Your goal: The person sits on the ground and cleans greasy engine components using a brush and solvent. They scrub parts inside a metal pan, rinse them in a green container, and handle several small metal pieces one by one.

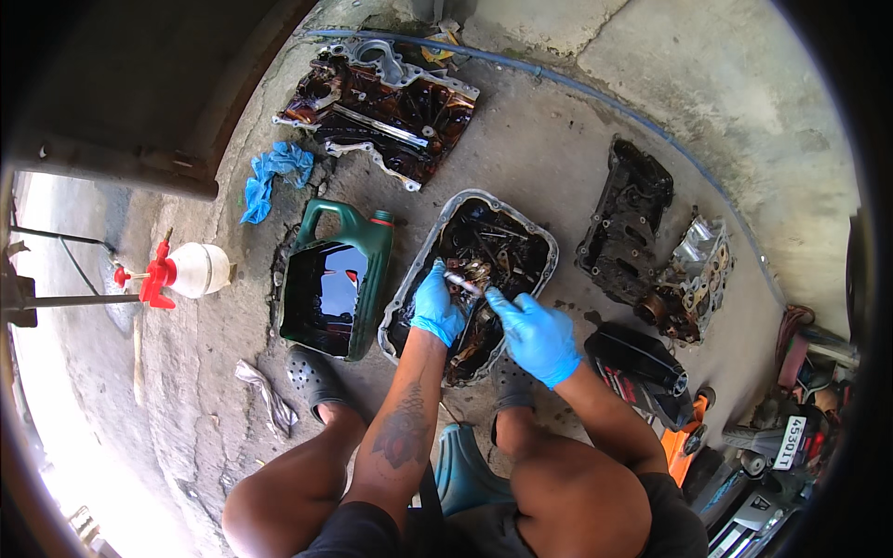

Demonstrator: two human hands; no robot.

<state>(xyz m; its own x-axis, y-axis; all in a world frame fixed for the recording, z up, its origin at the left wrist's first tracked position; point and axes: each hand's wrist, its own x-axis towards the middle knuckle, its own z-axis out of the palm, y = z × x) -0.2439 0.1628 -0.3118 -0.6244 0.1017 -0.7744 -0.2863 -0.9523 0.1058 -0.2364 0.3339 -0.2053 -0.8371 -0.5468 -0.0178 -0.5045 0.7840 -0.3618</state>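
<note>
An oily metal oil pan (541, 240) stands on the concrete between my feet, holding dark fluid and several loose engine parts. Over its middle, my left hand (437, 307), in a blue glove, grips one end of a small rod-like part (462, 282). My right hand (537, 335), gloved too, has its extended index finger at the part's other end, its remaining fingers curled; whether it grips anything is unclear. To the left of the pan is a green plastic jug (380, 279) with a cut-open side, full of dark oil.
An oily engine casting (398, 111) lies beyond the pan, near a crumpled blue glove (275, 174). On the right are a black cover (621, 223), a cylinder head (698, 279) and a black container (638, 363). A sprayer bottle (199, 270) is at left; a blue hose (593, 91) curves behind.
</note>
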